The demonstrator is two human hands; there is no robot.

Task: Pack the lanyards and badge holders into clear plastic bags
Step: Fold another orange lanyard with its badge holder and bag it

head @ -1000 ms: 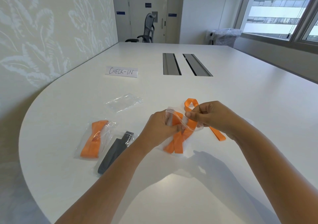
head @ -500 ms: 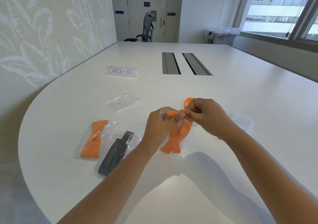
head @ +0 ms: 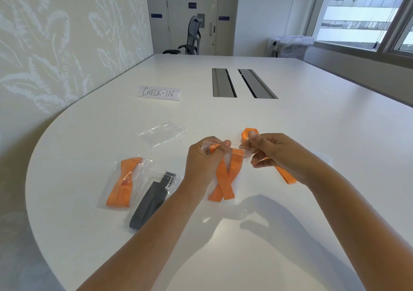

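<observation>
A clear plastic bag with a folded orange lanyard inside hangs between my hands above the table. My left hand pinches the bag's top edge at its left end. My right hand pinches the same top edge at its right end. Behind my right hand lies a loose orange lanyard on the table, partly hidden. At the left lie a bagged orange lanyard and a bagged dark grey lanyard. An empty clear bag lies farther back.
A white "CHECK-IN" sign stands on the white table at the back left. Two grey cable hatches sit in the table's middle. An office chair and a lined bin stand beyond the far edge.
My hands have slid apart along the bag's top edge, the right one moving right. The bag hangs a little lower, with the lanyard fully inside.
</observation>
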